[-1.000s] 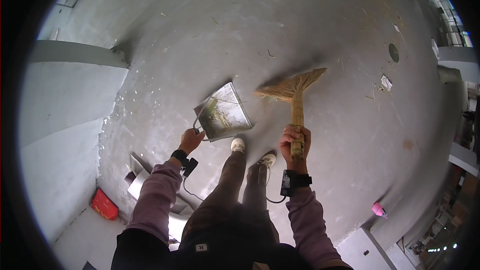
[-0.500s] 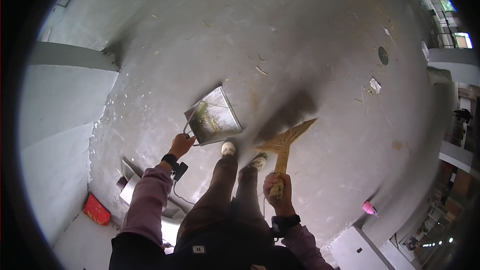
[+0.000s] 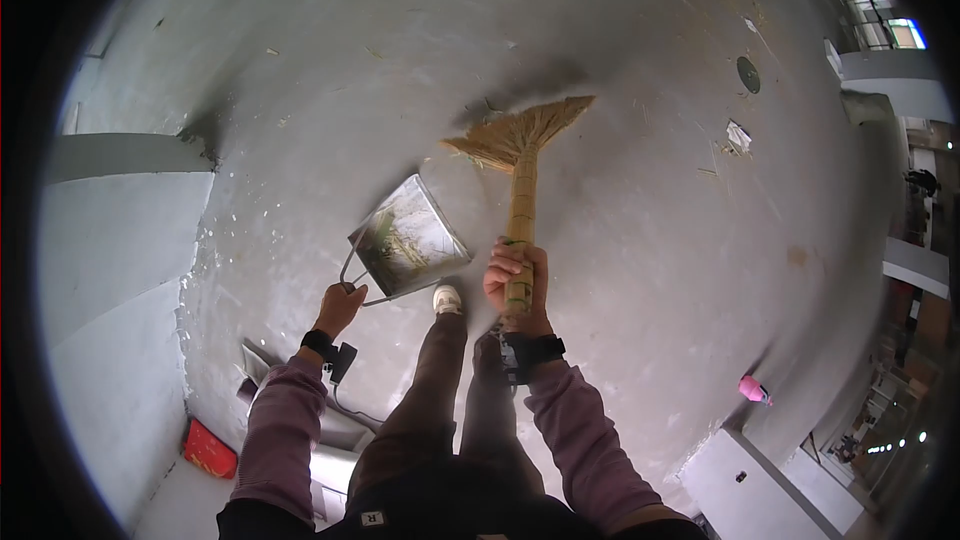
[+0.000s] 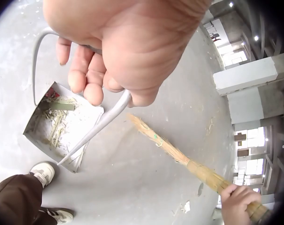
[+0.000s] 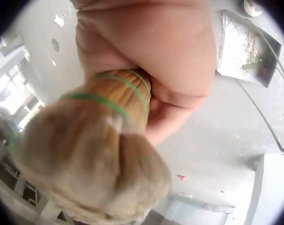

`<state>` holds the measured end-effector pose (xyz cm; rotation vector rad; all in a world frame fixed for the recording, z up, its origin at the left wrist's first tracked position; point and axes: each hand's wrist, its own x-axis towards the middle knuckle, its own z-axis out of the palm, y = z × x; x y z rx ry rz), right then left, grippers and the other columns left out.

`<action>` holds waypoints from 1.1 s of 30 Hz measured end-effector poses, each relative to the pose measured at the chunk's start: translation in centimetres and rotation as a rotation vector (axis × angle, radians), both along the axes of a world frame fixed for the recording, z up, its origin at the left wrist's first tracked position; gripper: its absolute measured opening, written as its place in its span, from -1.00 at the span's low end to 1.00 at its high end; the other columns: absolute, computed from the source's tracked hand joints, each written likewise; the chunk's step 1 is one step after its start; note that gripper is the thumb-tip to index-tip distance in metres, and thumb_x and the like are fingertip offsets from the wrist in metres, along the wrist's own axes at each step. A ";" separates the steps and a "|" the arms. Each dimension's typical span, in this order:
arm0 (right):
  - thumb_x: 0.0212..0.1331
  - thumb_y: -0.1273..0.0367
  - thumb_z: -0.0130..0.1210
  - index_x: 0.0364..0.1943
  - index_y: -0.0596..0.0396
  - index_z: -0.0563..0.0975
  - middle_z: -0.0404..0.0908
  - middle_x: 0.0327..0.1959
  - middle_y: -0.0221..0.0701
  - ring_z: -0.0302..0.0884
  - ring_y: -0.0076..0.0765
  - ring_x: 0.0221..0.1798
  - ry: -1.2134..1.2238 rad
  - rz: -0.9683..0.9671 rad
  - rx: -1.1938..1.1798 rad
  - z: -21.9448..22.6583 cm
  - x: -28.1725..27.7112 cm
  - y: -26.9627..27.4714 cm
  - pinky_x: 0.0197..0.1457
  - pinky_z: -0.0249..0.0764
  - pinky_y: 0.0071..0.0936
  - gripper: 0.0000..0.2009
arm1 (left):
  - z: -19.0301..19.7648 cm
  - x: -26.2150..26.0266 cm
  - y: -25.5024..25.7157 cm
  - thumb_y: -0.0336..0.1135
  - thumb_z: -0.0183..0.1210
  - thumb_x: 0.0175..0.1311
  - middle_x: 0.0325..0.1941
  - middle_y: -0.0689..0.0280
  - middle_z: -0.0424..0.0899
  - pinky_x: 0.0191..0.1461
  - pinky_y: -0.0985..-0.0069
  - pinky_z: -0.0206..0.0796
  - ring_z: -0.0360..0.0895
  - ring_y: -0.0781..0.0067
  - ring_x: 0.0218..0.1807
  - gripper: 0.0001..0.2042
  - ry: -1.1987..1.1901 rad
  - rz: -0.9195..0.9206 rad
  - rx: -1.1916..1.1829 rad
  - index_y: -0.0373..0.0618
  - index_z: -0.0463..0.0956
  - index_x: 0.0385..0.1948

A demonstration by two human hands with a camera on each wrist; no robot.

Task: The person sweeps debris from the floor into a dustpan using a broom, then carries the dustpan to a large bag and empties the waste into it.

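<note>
My left hand (image 3: 341,309) grips the bent metal handle (image 4: 102,123) of a dustpan (image 3: 432,218), which stands beside my foot. In the left wrist view the pan (image 4: 89,112) holds straw bits, a green strip and something red. My right hand (image 3: 517,275) is wrapped round the thick handle of a straw broom (image 3: 523,190). The broom's flared bristles (image 3: 525,135) are out ahead, to the right of and beyond the pan. The butt of the broom handle (image 5: 90,159), bound with green bands, fills much of the right wrist view.
On the grey floor (image 3: 640,270), a crumpled white scrap (image 3: 738,136) and a round dark cover (image 3: 748,75) lie to the right. A pink object (image 3: 754,390) is at lower right. A red bag (image 3: 209,450) sits by the left wall (image 3: 120,240).
The broom came back toward my feet half a second ago and now reaches forward again, further left than at first. The dustpan remains in my left hand near my foot.
</note>
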<state>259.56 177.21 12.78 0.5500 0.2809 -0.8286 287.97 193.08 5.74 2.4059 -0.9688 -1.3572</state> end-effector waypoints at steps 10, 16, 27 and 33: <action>0.06 0.33 -0.01 -0.23 0.11 0.35 0.34 -0.54 -0.47 0.26 -0.53 -0.59 0.916 0.277 -0.012 5.7 -16.8 12.5 -0.56 0.26 -0.58 -0.77 | -1.1 0.3 0.7 -0.04 0.07 0.01 -0.80 0.17 0.47 -0.49 0.34 0.27 0.46 0.26 -0.67 -0.59 0.023 -0.016 -0.014 -0.22 0.47 -0.80; 0.04 0.33 0.03 -0.47 0.06 0.35 0.39 -0.60 -0.41 0.39 -0.47 -0.57 1.171 0.356 0.154 5.6 -25.1 13.5 -0.57 0.37 -0.54 -0.86 | -1.1 0.2 0.4 -0.04 0.06 0.03 -0.80 0.16 0.47 -0.50 0.32 0.26 0.46 0.24 -0.67 -0.59 0.000 -0.050 -0.020 -0.22 0.46 -0.81; 0.05 0.36 0.06 -0.36 0.07 0.34 0.41 -0.56 -0.41 0.43 -0.42 -0.52 0.949 0.462 -0.316 -0.2 -11.0 7.0 -0.50 0.44 -0.53 -0.84 | -1.1 0.2 0.6 -0.04 0.07 0.02 -0.80 0.16 0.45 -0.50 0.31 0.24 0.44 0.24 -0.68 -0.59 0.020 -0.019 -0.027 -0.23 0.44 -0.80; 0.05 0.33 0.03 -0.47 0.06 0.32 0.38 -0.58 -0.40 0.41 -0.47 -0.56 0.717 0.479 -0.008 3.0 -3.3 -0.6 -0.51 0.38 -0.55 -0.85 | -1.7 0.3 0.9 -0.01 0.06 0.01 -0.77 0.14 0.48 -0.45 0.29 0.27 0.49 0.18 -0.61 -0.59 0.024 -0.008 -0.020 -0.21 0.47 -0.80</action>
